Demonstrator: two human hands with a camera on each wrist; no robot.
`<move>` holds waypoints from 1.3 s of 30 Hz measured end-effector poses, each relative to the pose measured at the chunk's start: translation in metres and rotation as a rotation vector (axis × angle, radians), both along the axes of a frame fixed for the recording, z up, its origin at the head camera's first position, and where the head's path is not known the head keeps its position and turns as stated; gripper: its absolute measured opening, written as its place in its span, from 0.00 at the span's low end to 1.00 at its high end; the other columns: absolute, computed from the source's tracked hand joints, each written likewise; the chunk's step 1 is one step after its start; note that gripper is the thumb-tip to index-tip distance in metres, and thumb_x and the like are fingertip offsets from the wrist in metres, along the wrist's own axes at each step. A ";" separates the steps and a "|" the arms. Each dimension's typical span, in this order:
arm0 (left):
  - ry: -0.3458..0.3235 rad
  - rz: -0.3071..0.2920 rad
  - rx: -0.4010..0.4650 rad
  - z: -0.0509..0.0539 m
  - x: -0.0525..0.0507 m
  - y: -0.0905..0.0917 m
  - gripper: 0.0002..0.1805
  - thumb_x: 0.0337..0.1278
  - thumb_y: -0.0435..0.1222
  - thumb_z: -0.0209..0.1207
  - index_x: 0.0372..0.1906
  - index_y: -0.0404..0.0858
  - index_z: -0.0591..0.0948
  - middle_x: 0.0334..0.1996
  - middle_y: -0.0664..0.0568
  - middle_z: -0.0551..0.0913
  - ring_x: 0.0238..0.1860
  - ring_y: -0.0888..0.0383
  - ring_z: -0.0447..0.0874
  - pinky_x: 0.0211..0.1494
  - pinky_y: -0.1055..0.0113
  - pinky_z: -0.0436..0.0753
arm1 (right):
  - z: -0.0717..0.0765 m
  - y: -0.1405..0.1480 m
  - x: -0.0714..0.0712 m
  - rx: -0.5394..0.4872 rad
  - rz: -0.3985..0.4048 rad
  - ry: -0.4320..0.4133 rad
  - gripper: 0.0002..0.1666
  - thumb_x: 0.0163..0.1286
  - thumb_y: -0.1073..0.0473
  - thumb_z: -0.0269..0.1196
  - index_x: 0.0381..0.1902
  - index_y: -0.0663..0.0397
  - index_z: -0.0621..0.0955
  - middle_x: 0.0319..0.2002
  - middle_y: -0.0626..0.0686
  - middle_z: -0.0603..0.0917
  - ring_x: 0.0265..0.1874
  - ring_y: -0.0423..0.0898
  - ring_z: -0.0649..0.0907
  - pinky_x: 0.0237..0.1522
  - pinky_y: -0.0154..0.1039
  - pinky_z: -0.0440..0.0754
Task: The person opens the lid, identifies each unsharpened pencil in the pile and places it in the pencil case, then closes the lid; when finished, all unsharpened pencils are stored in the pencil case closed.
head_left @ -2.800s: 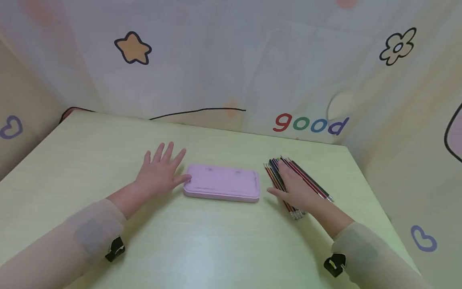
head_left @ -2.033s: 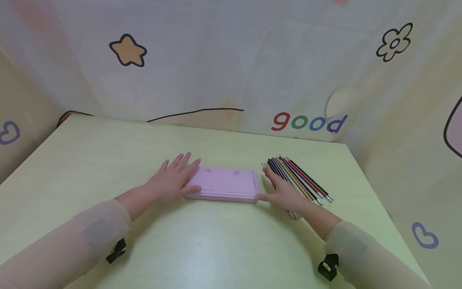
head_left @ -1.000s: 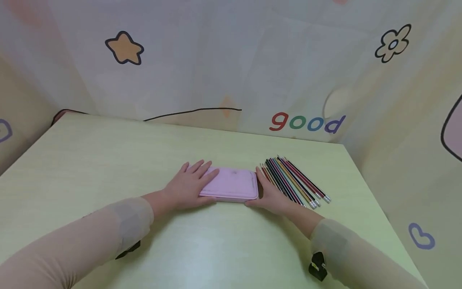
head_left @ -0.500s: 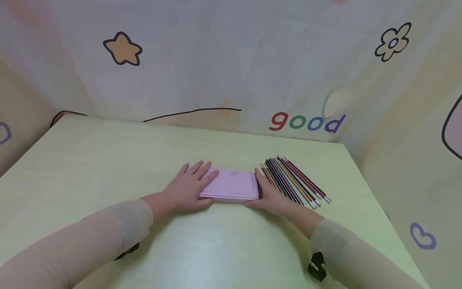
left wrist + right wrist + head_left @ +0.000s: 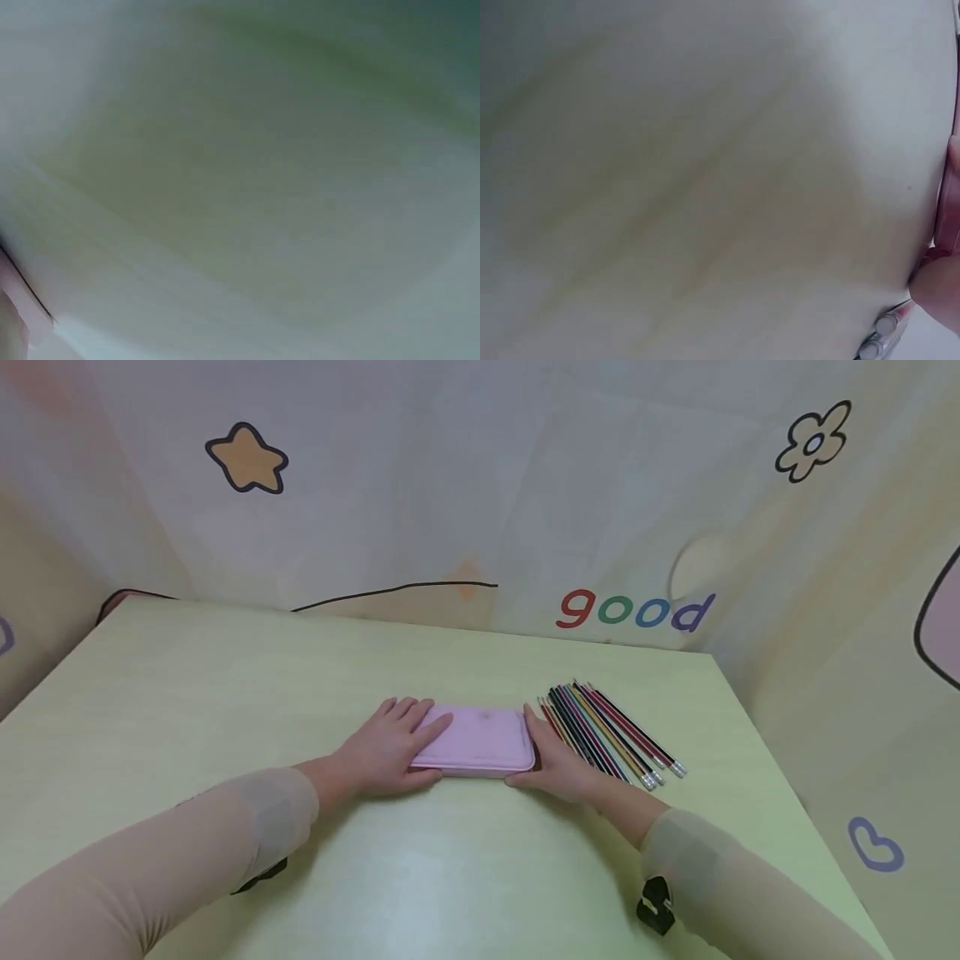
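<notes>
A closed lilac pencil case (image 5: 480, 739) lies flat on the table between both hands. My left hand (image 5: 384, 753) covers its left end, fingers across the lid and thumb along the front side. At the right end, my right hand (image 5: 558, 767) grips the case, thumb at the front corner and fingers at the far side. A fanned bundle of several pencils (image 5: 611, 727) lies just right of that hand, partly behind it. In the left wrist view, only a pink edge of the case (image 5: 28, 304) shows. The right wrist view catches a few pencil ends (image 5: 886, 325) beside a fingertip.
The pale yellow-green table (image 5: 442, 877) runs back to a printed cloth (image 5: 375, 485) with a star, a flower and the word "good". More cloth hangs along the left and right sides. Both sleeves carry a black clip-like piece (image 5: 656, 906).
The right hand has left the pencils, which now lie more spread out, and moved left onto the case's right end. The left hand has moved right over its left end. Both have held still lately.
</notes>
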State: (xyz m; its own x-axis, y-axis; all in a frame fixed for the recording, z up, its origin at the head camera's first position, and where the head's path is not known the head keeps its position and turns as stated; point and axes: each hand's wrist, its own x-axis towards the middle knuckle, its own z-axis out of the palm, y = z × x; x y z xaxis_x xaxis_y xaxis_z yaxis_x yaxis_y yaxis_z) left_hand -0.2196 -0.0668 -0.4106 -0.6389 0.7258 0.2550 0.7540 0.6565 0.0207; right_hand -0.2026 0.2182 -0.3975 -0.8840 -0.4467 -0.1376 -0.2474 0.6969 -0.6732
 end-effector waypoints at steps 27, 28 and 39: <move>-0.309 0.026 0.017 0.017 0.015 -0.043 0.34 0.66 0.51 0.47 0.73 0.46 0.55 0.73 0.44 0.49 0.72 0.48 0.44 0.68 0.45 0.49 | -0.003 -0.005 0.008 0.000 -0.146 -0.057 0.72 0.51 0.48 0.73 0.72 0.57 0.34 0.73 0.60 0.46 0.71 0.52 0.48 0.68 0.49 0.46; -0.318 0.033 0.031 0.017 0.016 -0.046 0.34 0.67 0.50 0.47 0.73 0.46 0.54 0.73 0.44 0.49 0.72 0.48 0.43 0.68 0.46 0.49 | -0.003 -0.005 0.008 -0.004 -0.145 -0.051 0.72 0.51 0.48 0.73 0.72 0.58 0.34 0.73 0.60 0.46 0.71 0.52 0.48 0.68 0.49 0.47; -0.520 0.251 0.346 0.028 0.026 -0.042 0.37 0.70 0.51 0.41 0.74 0.48 0.37 0.73 0.42 0.42 0.72 0.47 0.40 0.69 0.50 0.51 | -0.003 -0.003 0.003 -0.014 -0.145 -0.009 0.72 0.49 0.49 0.74 0.73 0.56 0.36 0.73 0.60 0.48 0.70 0.55 0.51 0.67 0.52 0.49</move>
State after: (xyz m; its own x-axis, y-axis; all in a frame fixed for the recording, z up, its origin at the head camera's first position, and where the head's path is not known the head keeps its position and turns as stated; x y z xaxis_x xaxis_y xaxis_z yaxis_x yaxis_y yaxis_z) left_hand -0.1940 -0.1091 -0.3827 -0.8802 0.4708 0.0594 0.4141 0.7010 0.5806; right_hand -0.1993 0.2148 -0.4007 -0.9383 -0.3161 -0.1406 -0.1382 0.7151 -0.6853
